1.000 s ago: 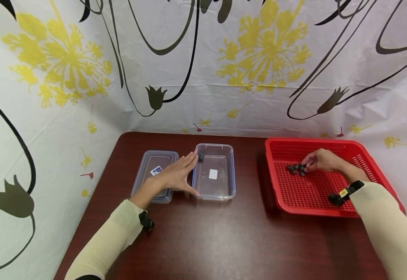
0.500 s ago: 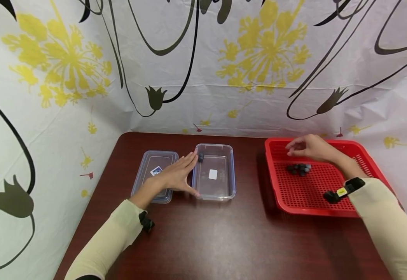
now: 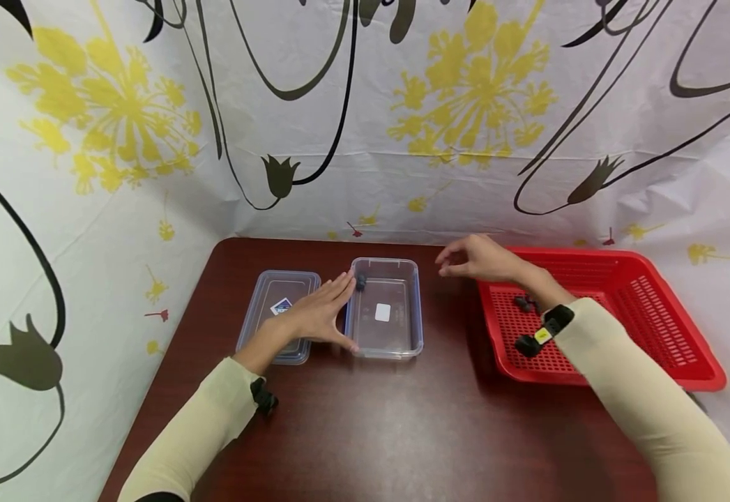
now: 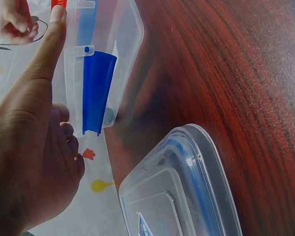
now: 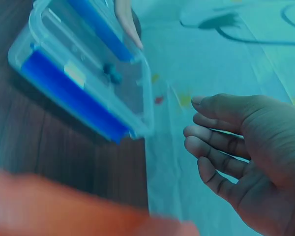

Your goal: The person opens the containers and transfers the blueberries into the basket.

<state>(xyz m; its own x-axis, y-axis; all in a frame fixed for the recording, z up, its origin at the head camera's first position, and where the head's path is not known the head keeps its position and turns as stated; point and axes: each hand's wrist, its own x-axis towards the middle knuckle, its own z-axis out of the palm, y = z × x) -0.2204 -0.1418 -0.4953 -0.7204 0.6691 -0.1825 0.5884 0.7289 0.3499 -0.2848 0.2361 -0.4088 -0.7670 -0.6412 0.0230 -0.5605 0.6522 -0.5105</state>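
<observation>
In the head view, a clear plastic box (image 3: 385, 341) with blue side clips stands on the table, a couple of small dark round pieces (image 3: 361, 282) in its far left corner. My left hand (image 3: 317, 307) spreads along the box's left side, fingers straight at the far corner and thumb at the near one. To the right of the box, above the table, hovers my right hand (image 3: 480, 259). Its fingers are loosely bent, and the right wrist view shows nothing between them. Several more dark pieces (image 3: 523, 303) lie in the red basket (image 3: 653, 279), partly hidden by the right forearm.
A clear lid (image 3: 270, 286) with a blue and white label lies left of the box, partly under the left hand and wrist. Patterned white cloth (image 3: 339, 195) rises behind the dark wooden table (image 3: 390, 432) and along its left side.
My right hand has risen from the dark pieces in the red basket and moved left across its rim toward the box. The left hand has stayed at the box.
</observation>
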